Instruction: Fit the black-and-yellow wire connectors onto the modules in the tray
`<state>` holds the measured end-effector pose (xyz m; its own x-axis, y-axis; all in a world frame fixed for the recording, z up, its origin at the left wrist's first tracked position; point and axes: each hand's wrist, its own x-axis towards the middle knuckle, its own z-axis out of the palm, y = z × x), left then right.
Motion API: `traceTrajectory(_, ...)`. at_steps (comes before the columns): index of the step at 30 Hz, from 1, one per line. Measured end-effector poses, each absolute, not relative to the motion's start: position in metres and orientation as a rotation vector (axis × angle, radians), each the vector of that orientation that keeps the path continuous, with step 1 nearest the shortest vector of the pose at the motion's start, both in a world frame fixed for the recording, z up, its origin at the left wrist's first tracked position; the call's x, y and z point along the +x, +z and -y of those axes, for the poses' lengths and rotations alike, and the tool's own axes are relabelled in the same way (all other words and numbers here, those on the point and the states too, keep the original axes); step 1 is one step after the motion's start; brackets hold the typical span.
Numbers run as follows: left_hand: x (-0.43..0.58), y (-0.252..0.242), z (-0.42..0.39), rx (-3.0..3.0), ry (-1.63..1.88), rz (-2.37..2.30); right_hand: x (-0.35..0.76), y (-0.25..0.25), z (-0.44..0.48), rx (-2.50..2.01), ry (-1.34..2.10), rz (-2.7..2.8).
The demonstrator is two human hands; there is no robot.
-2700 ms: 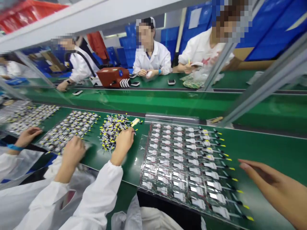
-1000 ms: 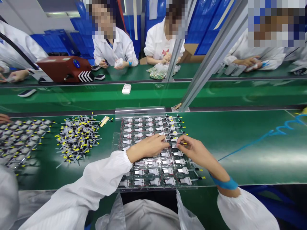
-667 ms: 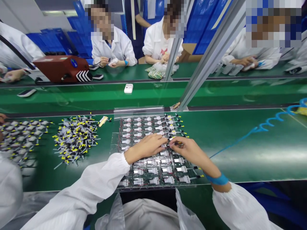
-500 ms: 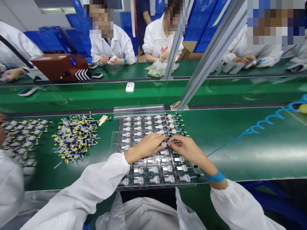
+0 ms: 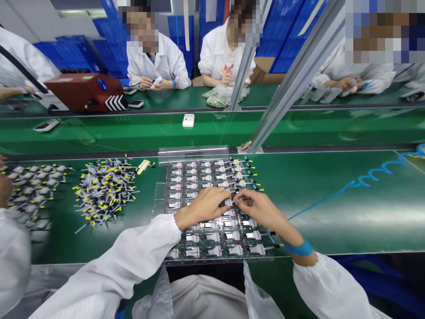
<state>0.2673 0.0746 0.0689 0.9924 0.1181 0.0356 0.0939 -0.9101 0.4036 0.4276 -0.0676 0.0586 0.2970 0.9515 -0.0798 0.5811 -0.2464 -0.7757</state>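
Note:
My left hand (image 5: 202,205) lies across a transparent plastic tray (image 5: 159,199), its fingertips on a small white-labelled module (image 5: 227,202). Whether it grips that module, I cannot tell. My right hand (image 5: 260,209) pinches a thin dark lead with a yellow tip (image 5: 245,200) between thumb and fingers, just beside the left fingertips. The tray holds several rows of these modules, with leads pointing right. My palms hide the middle rows.
A loose pile of yellow-tipped leads (image 5: 104,192) lies left of the tray, beyond it another batch of parts (image 5: 29,190). A blue coiled cord (image 5: 375,173) crosses the green belt (image 5: 332,221) at right. An aluminium-framed glass partition (image 5: 292,79) stands ahead.
Since the earliest frame, my view has swung level and both hands have moved from the loose pile and tray edge to the tray's middle. Over the last second they have drawn closer together.

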Motion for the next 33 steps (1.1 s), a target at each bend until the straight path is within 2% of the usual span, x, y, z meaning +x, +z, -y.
traceTrajectory(33, 0.270, 0.062, -0.075, 2.744, 0.058, -0.156, 0.433, 0.049, 0.070, -1.873, 0.683, 1.505)
